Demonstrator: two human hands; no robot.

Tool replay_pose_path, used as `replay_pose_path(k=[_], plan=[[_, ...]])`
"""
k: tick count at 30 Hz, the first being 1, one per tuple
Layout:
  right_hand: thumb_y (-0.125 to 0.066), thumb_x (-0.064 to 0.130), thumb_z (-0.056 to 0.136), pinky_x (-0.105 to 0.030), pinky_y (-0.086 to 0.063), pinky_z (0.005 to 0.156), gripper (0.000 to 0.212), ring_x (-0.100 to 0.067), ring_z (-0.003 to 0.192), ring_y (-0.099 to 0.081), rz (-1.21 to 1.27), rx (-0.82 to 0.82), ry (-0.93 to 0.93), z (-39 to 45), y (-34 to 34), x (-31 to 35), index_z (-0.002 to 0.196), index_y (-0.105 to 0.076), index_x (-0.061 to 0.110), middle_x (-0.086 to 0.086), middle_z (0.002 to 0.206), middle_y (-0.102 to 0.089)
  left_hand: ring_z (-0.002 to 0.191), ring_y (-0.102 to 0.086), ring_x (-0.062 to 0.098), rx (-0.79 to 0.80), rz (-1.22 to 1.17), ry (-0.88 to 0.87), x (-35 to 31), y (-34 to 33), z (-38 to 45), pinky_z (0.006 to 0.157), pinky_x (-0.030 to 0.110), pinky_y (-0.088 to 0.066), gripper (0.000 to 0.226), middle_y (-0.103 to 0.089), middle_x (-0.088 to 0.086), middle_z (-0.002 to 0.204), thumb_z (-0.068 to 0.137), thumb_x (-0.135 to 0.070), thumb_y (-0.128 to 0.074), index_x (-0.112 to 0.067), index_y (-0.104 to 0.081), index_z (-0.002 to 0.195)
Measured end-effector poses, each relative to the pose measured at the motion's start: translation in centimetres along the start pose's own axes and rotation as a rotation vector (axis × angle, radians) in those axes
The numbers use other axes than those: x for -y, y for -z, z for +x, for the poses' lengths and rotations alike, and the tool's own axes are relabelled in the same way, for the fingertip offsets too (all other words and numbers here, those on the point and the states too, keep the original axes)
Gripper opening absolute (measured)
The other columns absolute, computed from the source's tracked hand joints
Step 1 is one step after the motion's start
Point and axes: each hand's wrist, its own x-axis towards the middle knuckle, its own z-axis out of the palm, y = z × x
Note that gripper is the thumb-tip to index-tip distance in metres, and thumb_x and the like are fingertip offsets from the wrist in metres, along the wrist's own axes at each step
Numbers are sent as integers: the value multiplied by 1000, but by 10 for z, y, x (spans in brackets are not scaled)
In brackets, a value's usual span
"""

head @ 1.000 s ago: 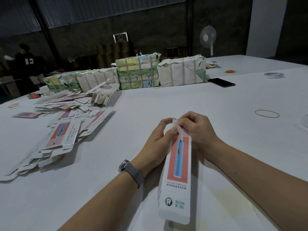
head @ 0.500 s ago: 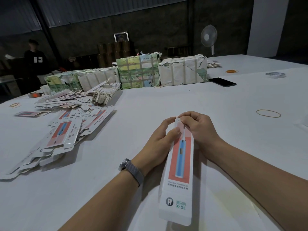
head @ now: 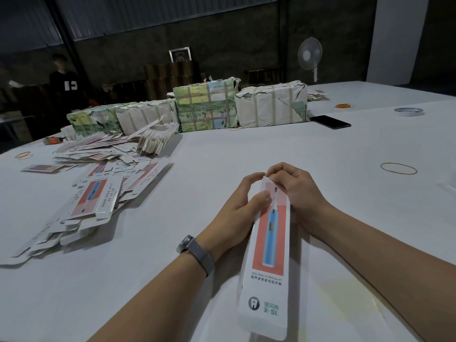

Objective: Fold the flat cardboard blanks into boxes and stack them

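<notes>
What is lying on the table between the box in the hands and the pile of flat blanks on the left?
Nothing visible. Both hands, left and right, hold the box at its far end, and only bare table lies between it and the blanks.

Box (head: 270,233) end flap now pinched higher between both hands' fingers (head: 276,172).

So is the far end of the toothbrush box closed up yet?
Not yet. The toothbrush box has its far end flap raised, pinched by the right hand; the left hand steadies it.
</notes>
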Motion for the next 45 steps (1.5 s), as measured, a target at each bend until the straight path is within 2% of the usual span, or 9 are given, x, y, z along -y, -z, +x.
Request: replay_pose_path(k=[9,14,16,19,24,29,36,41,45], plan=[[-44,15,104,-24,-56,59,31,-14,62,-64,28,29,20,-6,2,1,81,-65,20,2,72,-66,76,-76,20,-48,2,-26,0,0,1,70,28,-61,26,-77,-4,91,106,-37,-47,-40,-40,131],[-45,19,102,-27,-57,61,17,-15,65,-64,103,76,5,-4,-2,-4,103,-58,31,-5,84,-64,72,-75,18,-135,-54,-57,-1,1,1,66,25,-59,18,-76,-5,84,106,-35,-45,-46,-42,121],[-49,27,95,-28,-56,64,14,-16,69,-64,102,104,10,-2,-2,-6,106,-56,34,-3,83,-66,71,-75,18,-163,-94,-62,-1,3,1,64,24,-59,17,-76,-5,83,107,-34,-44,-43,-41,121],[-49,38,82,-24,-55,61,28,-13,66,-67,59,160,21,-1,-2,-7,109,-53,35,4,73,-68,70,-75,19,-196,-116,-69,-1,5,2,63,24,-58,17,-77,-5,84,107,-34,-43,-45,-40,120],[-51,28,101,-23,-56,61,9,-16,65,-70,65,162,39,-1,0,-10,108,-49,34,4,71,-70,71,-76,20,-204,-114,-83,2,5,3,63,24,-58,18,-76,-6,84,107,-35,-43,-48,-39,118],[-51,18,102,-31,-58,64,8,-22,66,-67,114,153,0,-1,4,-7,96,-51,24,-6,73,-69,71,-75,20,-188,-92,-82,3,6,3,63,24,-58,19,-76,-4,82,107,-34,-44,-46,-39,120],[-52,29,102,-35,-60,70,3,-21,67,-69,97,108,12,-2,1,-8,99,-52,28,0,73,-71,71,-75,18,-199,-117,-90,2,4,5,63,22,-57,24,-76,-5,81,106,-33,-45,-42,-39,127],[-53,32,102,-28,-58,62,4,-19,65,-69,101,100,11,-2,2,-8,98,-53,30,1,73,-72,72,-75,20,-199,-112,-83,2,4,5,63,24,-58,23,-76,-4,84,107,-29,-45,-46,-40,123],[-54,31,101,-25,-57,59,9,-19,70,-74,57,56,30,-1,0,-10,107,-54,38,-6,88,-70,77,-76,26,-257,-134,-85,6,3,8,67,32,-61,23,-77,3,89,105,-32,-51,-44,-42,122]])
